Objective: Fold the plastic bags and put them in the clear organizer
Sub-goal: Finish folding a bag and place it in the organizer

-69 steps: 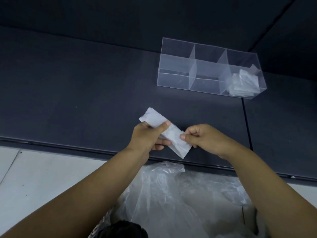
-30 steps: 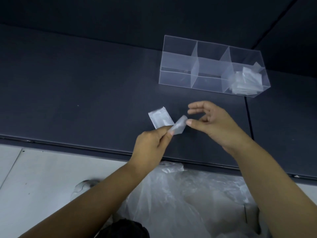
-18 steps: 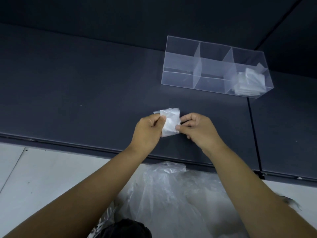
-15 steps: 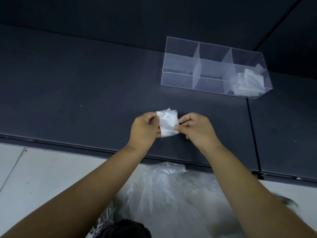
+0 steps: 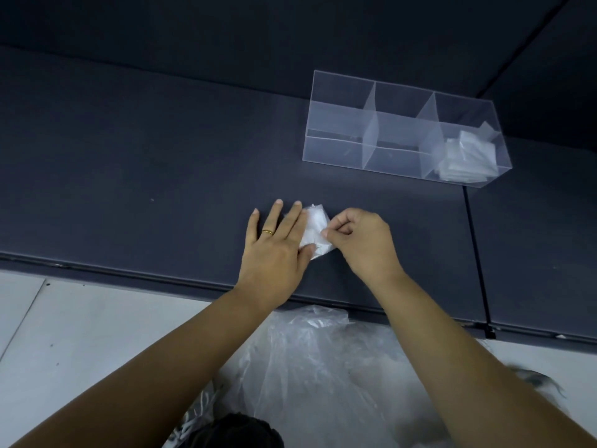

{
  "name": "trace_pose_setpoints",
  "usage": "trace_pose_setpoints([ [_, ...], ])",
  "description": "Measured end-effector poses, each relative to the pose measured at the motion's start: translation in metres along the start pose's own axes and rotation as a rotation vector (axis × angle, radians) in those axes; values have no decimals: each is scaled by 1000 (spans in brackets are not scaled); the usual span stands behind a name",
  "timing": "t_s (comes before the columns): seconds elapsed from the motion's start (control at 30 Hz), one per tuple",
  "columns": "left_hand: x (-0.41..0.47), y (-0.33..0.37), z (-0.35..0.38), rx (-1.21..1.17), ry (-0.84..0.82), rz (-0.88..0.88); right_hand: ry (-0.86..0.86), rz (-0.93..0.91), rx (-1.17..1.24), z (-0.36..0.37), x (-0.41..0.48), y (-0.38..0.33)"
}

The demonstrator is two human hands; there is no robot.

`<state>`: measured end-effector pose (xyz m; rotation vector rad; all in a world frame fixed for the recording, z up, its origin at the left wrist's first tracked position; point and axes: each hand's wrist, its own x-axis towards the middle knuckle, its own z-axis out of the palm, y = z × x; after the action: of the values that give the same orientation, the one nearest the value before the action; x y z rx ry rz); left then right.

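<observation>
My left hand (image 5: 274, 250) lies flat on the dark table (image 5: 129, 156), its fingers (image 5: 292, 221) straight and pressing the left side of the small folded plastic bag (image 5: 315, 226). A gold ring (image 5: 267, 232) sits on one finger. My right hand (image 5: 365, 244), at 3 o'clock of the bag, curls its fingers and pinches the bag's right edge. The clear organizer (image 5: 339, 130) stands at 2 o'clock, well apart. Its rightmost compartment holds a stack of folded bags (image 5: 465, 160). At 6 o'clock, below the table edge, lies a heap of loose plastic (image 5: 323, 367).
</observation>
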<state>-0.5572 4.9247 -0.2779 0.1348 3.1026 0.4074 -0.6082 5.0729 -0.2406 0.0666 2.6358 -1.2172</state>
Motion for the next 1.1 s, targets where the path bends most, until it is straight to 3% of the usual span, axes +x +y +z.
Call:
trace_pose_setpoints([
  [0.17, 0, 1, 1, 101, -71, -73, 142, -173, -274, 15, -11, 13],
  [0.27, -1, 0, 1, 117, -106, -89, 226, -184, -374, 12, -18, 27],
  [0.5, -1, 0, 2, 161, -143, -137, 268, -117, -330, 5, -18, 28],
  [0.7, -2, 3, -2, 153, -187, -195, 138, -45, -199, 21, -17, 6],
  [0.77, -1, -1, -9, 10, -200, -192, 106, -46, -66, 18, -14, 0],
  [0.87, 7, -9, -32, -490, -212, -247, -41, -57, 184, -2, -12, -9],
  [0.93, 16, -9, -50, -818, -273, -262, -131, -128, 209, -21, -14, -10],
  [1.03, 33, 3, -67, -1090, -414, -209, -213, -214, 209, -52, -15, -9],
  [1.1, 46, 20, -70, -1262, -401, -204, -224, -188, 270, -73, -14, -7],
])
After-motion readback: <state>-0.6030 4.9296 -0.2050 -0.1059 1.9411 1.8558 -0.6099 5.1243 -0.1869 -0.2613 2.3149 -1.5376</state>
